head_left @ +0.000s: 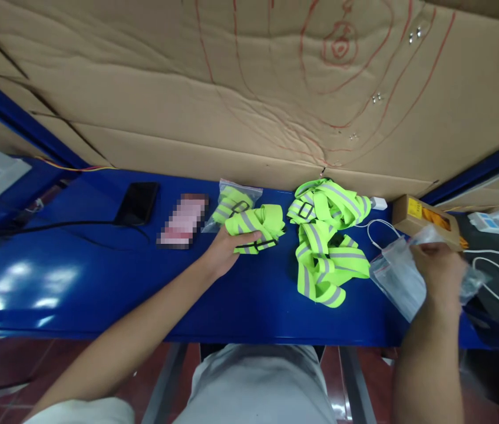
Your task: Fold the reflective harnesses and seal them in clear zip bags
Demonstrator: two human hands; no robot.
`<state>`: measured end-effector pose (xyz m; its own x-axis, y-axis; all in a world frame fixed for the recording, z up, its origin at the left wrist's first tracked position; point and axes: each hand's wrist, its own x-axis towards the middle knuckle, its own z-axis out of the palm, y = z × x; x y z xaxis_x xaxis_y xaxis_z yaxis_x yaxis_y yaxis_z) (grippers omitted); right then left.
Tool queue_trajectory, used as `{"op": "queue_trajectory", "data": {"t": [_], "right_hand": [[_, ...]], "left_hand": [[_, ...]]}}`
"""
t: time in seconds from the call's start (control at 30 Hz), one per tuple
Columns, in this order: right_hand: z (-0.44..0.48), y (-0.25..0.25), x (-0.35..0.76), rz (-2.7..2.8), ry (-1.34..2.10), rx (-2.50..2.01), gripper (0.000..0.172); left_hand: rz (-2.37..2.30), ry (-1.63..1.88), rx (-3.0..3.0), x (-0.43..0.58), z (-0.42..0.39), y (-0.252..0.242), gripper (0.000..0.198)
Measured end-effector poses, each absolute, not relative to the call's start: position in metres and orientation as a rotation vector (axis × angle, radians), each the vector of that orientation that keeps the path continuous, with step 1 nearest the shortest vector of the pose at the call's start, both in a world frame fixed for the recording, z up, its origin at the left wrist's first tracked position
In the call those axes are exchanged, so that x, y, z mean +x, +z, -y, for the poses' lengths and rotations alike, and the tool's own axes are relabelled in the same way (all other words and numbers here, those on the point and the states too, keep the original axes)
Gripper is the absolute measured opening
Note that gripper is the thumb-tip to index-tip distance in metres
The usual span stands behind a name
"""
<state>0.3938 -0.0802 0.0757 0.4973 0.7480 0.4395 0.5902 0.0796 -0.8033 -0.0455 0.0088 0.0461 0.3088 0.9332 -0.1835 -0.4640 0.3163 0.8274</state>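
Note:
My left hand is closed round a folded neon-yellow reflective strap with grey stripes and a black buckle, held above the blue table. Just behind it lies a clear zip bag with another such strap inside. On the right, my right hand is closed on clear plastic bags, which crumple out on both sides of the fist; its fingertips are hidden. Between my hands a loose heap of reflective straps spreads over the table, with a buckle showing near its top left.
A black phone and a pixelated pink item lie at left on the blue table. An open cardboard box, a white charger and white cables are at right. A cardboard wall closes off the back.

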Motion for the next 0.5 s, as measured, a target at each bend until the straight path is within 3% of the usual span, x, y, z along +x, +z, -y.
{"op": "queue_trajectory", "data": {"t": [0.1,0.13,0.33,0.4,0.5], "right_hand": [[0.079,0.088,0.331,1.162,-0.264,-1.778,0.011],[0.075,0.091,0.304,1.281,-0.311,-1.8,0.011],[0.039,0.073,0.17,1.958,0.095,-1.435,0.031],[0.034,0.062,0.157,1.947,0.196,-1.354,0.037],[0.036,0.051,0.157,1.737,0.316,-1.35,0.031]], "left_hand": [[-0.694,0.968,0.772,-0.049,-0.005,0.045,0.058],[-0.668,0.935,0.781,-0.049,-0.003,0.045,0.057],[-0.598,0.86,0.776,-0.046,0.009,0.051,0.071],[-0.661,0.89,0.754,-0.044,0.009,0.051,0.072],[-0.754,0.938,0.695,-0.04,0.008,0.05,0.067]]}}
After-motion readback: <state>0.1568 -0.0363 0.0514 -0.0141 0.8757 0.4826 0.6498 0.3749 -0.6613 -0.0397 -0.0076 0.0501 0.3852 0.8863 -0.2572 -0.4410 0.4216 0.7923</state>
